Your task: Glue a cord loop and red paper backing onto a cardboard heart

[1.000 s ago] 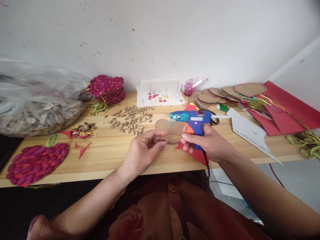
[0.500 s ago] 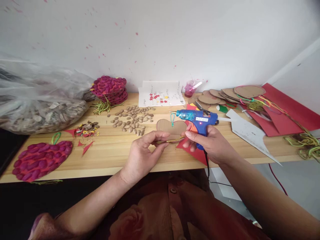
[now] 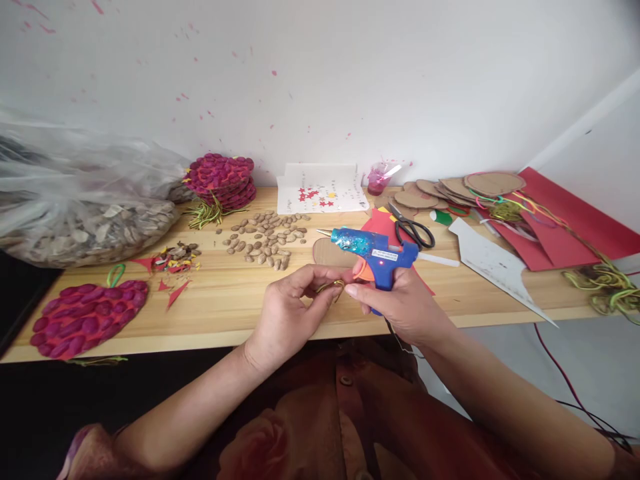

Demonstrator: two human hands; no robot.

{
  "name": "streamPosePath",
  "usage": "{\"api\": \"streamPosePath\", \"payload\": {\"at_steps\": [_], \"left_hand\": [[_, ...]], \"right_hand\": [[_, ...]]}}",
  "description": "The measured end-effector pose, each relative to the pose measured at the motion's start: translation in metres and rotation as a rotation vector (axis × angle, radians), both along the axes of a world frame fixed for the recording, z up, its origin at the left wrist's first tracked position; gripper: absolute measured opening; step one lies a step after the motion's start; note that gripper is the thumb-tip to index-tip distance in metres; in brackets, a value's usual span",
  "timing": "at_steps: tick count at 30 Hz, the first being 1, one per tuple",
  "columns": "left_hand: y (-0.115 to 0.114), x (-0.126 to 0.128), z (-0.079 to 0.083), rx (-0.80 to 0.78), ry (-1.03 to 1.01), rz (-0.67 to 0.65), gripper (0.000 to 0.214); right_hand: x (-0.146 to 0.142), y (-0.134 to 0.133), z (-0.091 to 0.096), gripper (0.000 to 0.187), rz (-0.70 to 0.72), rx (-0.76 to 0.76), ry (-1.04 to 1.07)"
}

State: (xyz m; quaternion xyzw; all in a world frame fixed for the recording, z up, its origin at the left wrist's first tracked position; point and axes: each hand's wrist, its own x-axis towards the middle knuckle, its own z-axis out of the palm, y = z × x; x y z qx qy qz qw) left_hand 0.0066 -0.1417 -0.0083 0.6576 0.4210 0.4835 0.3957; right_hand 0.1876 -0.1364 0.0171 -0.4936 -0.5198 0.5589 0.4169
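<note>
String point(image 3: 331, 287) is being pinched by left hand point(image 3: 290, 312) and right hand point(image 3: 403, 308), glue gun point(image 3: 373, 251) being gripped in right hand too. Likely thin, light, floppy; best held at ends.

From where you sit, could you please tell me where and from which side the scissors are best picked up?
Take the scissors by the black handle loops, coming from the near right. They lie flat, partly on the red paper, loops toward the table's front edge and blades pointing away to the wall. The glue gun in the right hand crowds their left side.
</note>
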Motion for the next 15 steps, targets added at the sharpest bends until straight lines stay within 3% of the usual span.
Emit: {"api": "streamPosePath", "payload": {"at_steps": [5,12,15], "left_hand": [[-0.0008,-0.0020,-0.0037,-0.094,-0.009,-0.018,0.008],[-0.0006,-0.0043,-0.0040,0.012,0.037,-0.017,0.013],[-0.0012,-0.0043,-0.0030,-0.021,0.015,-0.033,0.014]], "right_hand": [[-0.0010,0.0008,-0.0034,0.019,0.000,-0.070,0.033],[-0.0006,-0.0011,-0.0048,0.018,0.035,-0.052,0.016],[0.0000,-0.0016,-0.0067,0.016,0.042,-0.051,0.035]]}}
